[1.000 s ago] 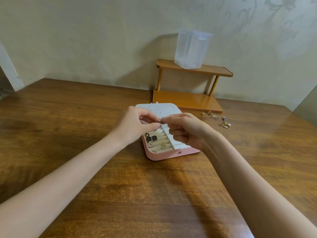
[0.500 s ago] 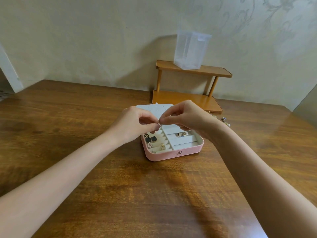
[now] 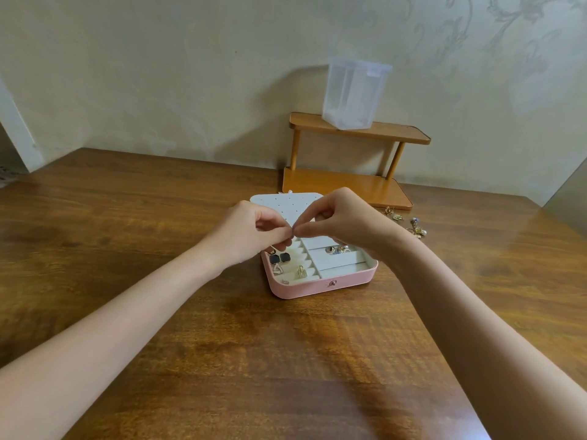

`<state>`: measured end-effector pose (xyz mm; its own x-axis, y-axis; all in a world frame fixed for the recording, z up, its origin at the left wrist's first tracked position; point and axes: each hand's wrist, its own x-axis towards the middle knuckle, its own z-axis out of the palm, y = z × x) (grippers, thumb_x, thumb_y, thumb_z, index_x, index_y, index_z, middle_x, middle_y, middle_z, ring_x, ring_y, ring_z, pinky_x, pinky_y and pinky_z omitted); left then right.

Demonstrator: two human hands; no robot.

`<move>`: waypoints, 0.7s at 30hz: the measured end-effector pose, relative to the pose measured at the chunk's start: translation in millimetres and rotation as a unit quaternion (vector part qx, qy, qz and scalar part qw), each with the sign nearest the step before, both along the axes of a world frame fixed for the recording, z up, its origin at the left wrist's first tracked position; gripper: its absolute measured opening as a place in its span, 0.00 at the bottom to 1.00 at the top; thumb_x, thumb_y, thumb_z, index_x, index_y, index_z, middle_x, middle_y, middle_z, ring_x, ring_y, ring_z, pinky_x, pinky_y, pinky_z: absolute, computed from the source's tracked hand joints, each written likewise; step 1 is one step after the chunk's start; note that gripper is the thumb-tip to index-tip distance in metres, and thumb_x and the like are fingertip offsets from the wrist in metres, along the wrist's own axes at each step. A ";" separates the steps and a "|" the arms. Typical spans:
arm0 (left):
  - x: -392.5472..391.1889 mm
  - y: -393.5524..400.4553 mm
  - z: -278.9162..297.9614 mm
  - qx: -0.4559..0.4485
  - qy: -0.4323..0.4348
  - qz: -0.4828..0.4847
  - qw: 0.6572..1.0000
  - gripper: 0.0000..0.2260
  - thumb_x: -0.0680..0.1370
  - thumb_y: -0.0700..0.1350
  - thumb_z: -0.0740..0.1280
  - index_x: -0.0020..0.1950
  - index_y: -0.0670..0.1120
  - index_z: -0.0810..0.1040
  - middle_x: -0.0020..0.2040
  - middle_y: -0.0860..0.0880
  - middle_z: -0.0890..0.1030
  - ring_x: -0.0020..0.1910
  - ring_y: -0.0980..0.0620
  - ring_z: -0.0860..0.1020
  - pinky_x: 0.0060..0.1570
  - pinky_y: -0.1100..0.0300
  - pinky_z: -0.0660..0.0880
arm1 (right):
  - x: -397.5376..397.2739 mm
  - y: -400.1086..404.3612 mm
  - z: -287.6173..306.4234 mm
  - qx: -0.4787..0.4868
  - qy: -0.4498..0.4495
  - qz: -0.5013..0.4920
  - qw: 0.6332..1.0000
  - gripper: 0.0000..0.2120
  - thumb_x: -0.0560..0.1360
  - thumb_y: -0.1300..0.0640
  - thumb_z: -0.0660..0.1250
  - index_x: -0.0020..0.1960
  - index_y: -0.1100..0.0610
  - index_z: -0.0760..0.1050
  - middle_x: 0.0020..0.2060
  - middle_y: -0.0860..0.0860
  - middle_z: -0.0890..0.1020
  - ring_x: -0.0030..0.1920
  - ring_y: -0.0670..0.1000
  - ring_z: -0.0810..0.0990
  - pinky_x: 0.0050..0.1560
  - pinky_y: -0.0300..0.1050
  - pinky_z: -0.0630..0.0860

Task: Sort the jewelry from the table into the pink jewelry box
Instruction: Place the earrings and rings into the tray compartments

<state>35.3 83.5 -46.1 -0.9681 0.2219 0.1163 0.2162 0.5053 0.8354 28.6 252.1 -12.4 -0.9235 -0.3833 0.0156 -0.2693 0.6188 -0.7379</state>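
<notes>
1. My biggest worry is dropping the piece. My left hand (image 3: 254, 231) and right hand (image 3: 336, 222) meet fingertip to fingertip above the open pink jewelry box (image 3: 320, 285), both curled in a pinch. Whatever sits between the tips is too small to make out, so I cannot tell which hand truly has it. If one hand lets go before the other has a firm hold, it could fall onto the wooden table (image 3: 222, 360) and bounce out of sight.

2. Next, a wrong slot. The ring rolls on the left side already carry the dark square earrings (image 3: 280, 258) and a gold piece (image 3: 301, 272), and a small cluster (image 3: 337, 249) lies in a right compartment. A careless drop would mix kinds.

3. My right forearm passes near the loose jewelry (image 3: 413, 225) that waits on the table, just beside the wooden shelf (image 3: 343, 185). A sweep of the wrist could scatter it toward the edge.

4. Least, pressing down on the white dotted lid panel (image 3: 286, 203) behind my hands could tip the light box.
</notes>
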 end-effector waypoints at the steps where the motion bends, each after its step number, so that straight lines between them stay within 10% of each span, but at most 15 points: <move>1: 0.5 0.9 -0.7 -0.008 0.004 0.000 1.000 0.05 0.75 0.42 0.69 0.47 0.45 0.83 0.40 0.51 0.84 0.40 0.58 0.82 0.40 0.71 0.76 | 0.1 -1.5 -0.6 0.011 0.013 -0.006 1.000 0.05 0.72 0.60 0.70 0.45 0.62 0.82 0.17 0.41 0.72 0.20 0.41 0.66 0.22 0.30 0.60; 12: 9.5 4.2 1.8 0.102 -0.093 0.057 0.989 0.02 0.73 0.39 0.70 0.43 0.44 0.82 0.34 0.52 0.84 0.34 0.61 0.82 0.32 0.71 0.76 | -0.2 -0.8 -8.8 -0.026 -0.146 -0.065 0.987 0.03 0.72 0.61 0.70 0.42 0.59 0.81 0.27 0.51 0.71 0.26 0.45 0.63 0.24 0.34 0.61; 21: 20.5 -9.8 4.3 -0.172 0.001 -0.047 0.984 0.03 0.73 0.46 0.70 0.45 0.54 0.83 0.43 0.61 0.79 0.45 0.63 0.76 0.44 0.68 0.71 | 5.2 -6.0 -2.5 0.144 -0.208 -0.007 0.967 0.08 0.73 0.61 0.69 0.50 0.63 0.81 0.27 0.51 0.69 0.25 0.46 0.61 0.22 0.34 0.59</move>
